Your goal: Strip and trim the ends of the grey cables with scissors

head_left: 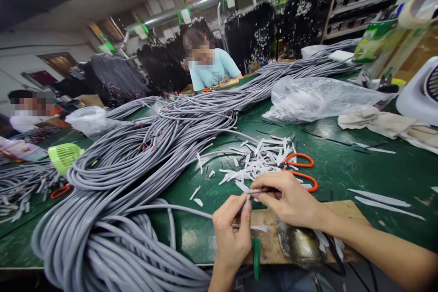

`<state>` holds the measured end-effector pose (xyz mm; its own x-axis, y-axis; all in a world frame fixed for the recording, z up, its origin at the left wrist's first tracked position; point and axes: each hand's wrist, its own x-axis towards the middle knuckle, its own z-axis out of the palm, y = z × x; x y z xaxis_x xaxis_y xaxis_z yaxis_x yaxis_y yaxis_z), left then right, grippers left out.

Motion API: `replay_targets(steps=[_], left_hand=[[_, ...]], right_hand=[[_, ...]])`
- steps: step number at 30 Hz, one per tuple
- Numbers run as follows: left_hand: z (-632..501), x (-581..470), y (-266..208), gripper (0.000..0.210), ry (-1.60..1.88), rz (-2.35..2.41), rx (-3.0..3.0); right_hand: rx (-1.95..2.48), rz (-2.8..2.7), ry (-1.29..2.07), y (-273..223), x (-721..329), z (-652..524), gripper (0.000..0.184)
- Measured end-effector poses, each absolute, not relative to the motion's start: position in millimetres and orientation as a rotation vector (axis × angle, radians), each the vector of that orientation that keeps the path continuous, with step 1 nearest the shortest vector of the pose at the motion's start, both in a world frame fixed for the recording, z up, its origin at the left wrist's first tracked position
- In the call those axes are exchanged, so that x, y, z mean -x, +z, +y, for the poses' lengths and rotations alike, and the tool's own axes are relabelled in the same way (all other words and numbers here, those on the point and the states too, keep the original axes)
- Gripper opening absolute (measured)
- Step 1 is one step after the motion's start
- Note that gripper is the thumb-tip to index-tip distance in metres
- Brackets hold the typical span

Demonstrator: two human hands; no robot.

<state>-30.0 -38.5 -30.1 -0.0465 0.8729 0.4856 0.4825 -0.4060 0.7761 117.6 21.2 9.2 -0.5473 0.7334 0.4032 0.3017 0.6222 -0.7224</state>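
Close together near the table's front edge, both hands pinch the end of a grey cable (191, 210). My left hand (232, 232) is closed on it, thumb and forefinger pressed together. From the right, my right hand (290, 198) is closed on a thin dark piece at the same end; the fingers partly hide it. A narrow white strip (242, 186) shows beside the fingertips. Under the hands lies a wooden board (270, 223) bearing a metal fixture (301, 242). Orange-handled scissors (301, 160) rest just beyond my right hand, their blades among cut white strips (255, 159).
Bundles of grey cable (137, 159) cover the left and run to the back. A clear plastic bag (315, 98), a cloth (390, 123) and a white fan (420, 91) are at right. A green clamp handle (256, 258) sticks up in front. A co-worker (215, 66) sits opposite.
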Motion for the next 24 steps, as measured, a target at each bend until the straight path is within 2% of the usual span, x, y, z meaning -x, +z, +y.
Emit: replay_targets(steps=[11,20,24], left_hand=[[-37.7,27.0,-34.2,0.019,1.399,1.487,-2.017],[-38.3,25.4,-31.2,0.018,1.533,1.658,-1.886],[-36.8,24.7,-27.6,0.017,1.544,1.595,-1.888]], right_hand=[[0.888,-2.111,0.577,0.2,-115.4,19.8,0.009],[0.942,-2.144,0.695,5.4,-115.4,16.6,0.009],[0.951,-2.08,0.776,4.3,-114.3,17.8,0.008]])
